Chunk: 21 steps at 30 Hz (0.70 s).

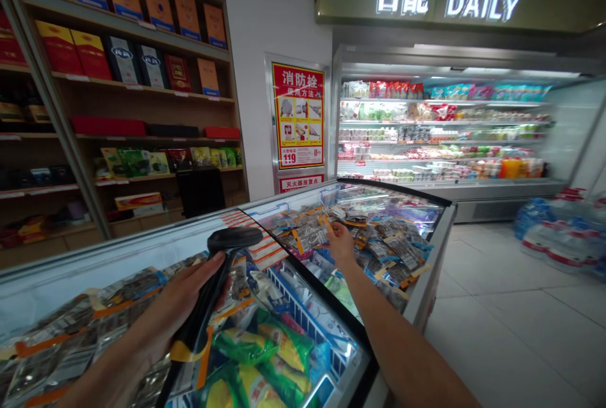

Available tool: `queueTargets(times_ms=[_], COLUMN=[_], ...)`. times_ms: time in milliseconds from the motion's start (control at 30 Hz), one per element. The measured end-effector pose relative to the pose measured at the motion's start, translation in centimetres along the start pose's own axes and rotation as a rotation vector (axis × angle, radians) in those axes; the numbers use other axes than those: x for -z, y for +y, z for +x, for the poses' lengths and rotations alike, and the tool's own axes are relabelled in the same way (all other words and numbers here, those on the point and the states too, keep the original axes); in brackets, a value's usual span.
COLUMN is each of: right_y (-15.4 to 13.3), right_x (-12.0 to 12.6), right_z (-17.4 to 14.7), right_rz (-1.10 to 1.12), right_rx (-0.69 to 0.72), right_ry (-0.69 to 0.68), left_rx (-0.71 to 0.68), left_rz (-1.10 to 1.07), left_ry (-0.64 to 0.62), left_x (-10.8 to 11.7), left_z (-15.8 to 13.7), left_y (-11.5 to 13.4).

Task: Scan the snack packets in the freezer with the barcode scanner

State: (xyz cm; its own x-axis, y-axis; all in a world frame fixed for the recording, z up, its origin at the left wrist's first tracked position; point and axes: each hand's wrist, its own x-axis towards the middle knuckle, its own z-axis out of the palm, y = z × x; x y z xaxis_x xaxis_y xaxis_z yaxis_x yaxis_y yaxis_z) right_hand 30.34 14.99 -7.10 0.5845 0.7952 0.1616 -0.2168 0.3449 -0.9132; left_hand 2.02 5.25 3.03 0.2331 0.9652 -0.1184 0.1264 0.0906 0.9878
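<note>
My left hand point(194, 285) is wrapped round the handle of a black barcode scanner point(234, 239) with a yellow-orange band near its base. The scanner is held above a glass-topped chest freezer point(142, 247). Farther off, my right hand point(341, 245) pinches the orange edge of a flat packet point(326, 223). That packet is at a pile of similar packets point(398, 250) with orange and blue edges, lying on the far part of the freezer. More such packets point(52, 357) spread under my left arm.
Green and yellow bags point(265, 348) lie beside a blue wire basket point(303, 313) in the freezer. Boxed goods fill the shelves point(142, 89) at left. A lit refrigerated display point(440, 136) stands behind. Bottled-water packs point(553, 240) sit on the tiled floor point(511, 313) at right.
</note>
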Motion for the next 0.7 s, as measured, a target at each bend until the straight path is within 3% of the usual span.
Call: queueTargets(times_ms=[167, 300, 400, 600, 700], right_y=[-1.2, -2.2, -2.3, -1.8, -1.2], right_x=[-1.2, -1.4, -1.5, -1.7, -1.8], right_z=[-1.3, -2.7, -3.6, -3.6, -3.4], right_rz=[0.239, 0.477, 0.533, 0.515, 0.419], right_rx=[-0.163, -0.339, -0.448, -0.444, -0.372], right_ry=[0.005, -0.151, -0.227, -0.251, -0.182], left_rx=[-0.003, 0.032, 0.062, 0.063, 0.032], left_rz=[-0.011, -0.042, -0.101, -0.205, -0.203], left_ry=[-0.005, 0.003, 0.008, -0.037, -0.098], left_x=[0.0, -0.3, -0.7, -2.2, -2.6], left_z=[0.0, -0.1, 0.0, 0.5, 0.5], left_y=[-0.1, 0.1, 0.2, 0.4, 0.5])
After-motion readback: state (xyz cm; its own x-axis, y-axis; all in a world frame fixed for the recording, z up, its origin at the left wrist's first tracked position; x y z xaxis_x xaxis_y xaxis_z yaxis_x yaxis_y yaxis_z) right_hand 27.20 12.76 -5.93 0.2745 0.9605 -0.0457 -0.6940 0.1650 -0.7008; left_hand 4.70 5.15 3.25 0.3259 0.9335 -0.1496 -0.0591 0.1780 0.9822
